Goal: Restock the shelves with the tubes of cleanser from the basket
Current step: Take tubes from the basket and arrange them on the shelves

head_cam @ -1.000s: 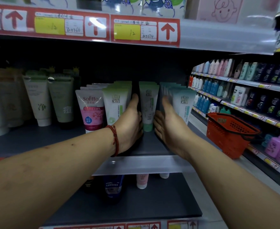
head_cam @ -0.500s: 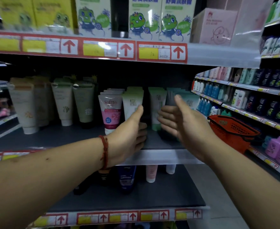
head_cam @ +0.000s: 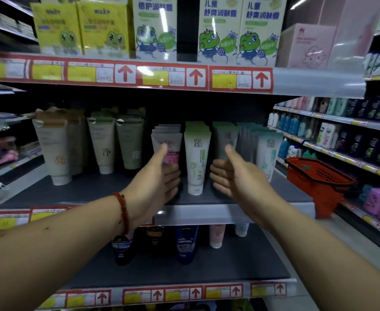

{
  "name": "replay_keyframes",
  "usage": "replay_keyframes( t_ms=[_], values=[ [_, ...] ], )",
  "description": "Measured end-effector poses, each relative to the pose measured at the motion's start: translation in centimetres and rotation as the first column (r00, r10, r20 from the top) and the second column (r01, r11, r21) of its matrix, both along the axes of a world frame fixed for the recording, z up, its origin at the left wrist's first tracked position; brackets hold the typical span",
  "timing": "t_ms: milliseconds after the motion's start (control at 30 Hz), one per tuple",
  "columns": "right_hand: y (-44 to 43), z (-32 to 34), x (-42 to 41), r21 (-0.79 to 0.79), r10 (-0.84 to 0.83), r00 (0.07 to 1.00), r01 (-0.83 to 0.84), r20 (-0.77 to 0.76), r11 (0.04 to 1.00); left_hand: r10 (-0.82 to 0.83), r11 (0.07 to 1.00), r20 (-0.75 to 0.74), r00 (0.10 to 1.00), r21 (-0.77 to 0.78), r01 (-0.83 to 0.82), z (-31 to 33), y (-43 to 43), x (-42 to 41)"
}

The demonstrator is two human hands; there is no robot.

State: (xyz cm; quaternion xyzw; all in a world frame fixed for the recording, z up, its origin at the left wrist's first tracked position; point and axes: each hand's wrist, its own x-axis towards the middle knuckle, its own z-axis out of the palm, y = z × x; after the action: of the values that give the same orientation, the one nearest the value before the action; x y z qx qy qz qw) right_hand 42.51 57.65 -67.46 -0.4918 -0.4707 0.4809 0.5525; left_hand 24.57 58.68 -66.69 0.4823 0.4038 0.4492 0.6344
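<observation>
So we see the green-and-white cleanser tube (head_cam: 195,161) standing cap-down at the middle shelf (head_cam: 229,213) front, between our left hand (head_cam: 155,182) and right hand (head_cam: 238,176), both empty, fingers spread. A careless knock could topple it into the pink tube (head_cam: 170,142) (rows sit tight). The red basket (head_cam: 319,176) hides its contents; labels are blurred.
</observation>
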Motion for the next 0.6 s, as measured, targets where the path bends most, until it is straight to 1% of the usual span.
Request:
replay_keyframes(
  t_ms=[100, 200, 367, 600],
  values=[
    [0.3, -0.2, -0.4, -0.006, -0.024, 1.0, 0.025, 0.014, 1.0, 0.014, 1.0, 0.033, 0.999, -0.017, -0.014, 0.0, 0.7, 1.0],
    [0.6, -0.3, -0.8, -0.006, -0.045, 0.999, 0.045, -0.009, 0.999, 0.02, 0.999, 0.061, 0.998, -0.035, -0.018, -0.3, 1.7, 1.6],
    [0.8, -0.7, -1.6, -0.025, 0.009, 0.993, -0.012, -0.122, 1.0, -0.088, 0.995, 0.174, 0.981, -0.039, 0.097, -0.7, 2.7, 2.4],
    [1.0, -1.2, -1.8, -0.001, 0.039, 0.996, -0.039, -0.08, 0.999, -0.13, 0.991, 0.155, 0.979, -0.008, 0.133, -1.4, 3.6, 2.7]
  ],
)
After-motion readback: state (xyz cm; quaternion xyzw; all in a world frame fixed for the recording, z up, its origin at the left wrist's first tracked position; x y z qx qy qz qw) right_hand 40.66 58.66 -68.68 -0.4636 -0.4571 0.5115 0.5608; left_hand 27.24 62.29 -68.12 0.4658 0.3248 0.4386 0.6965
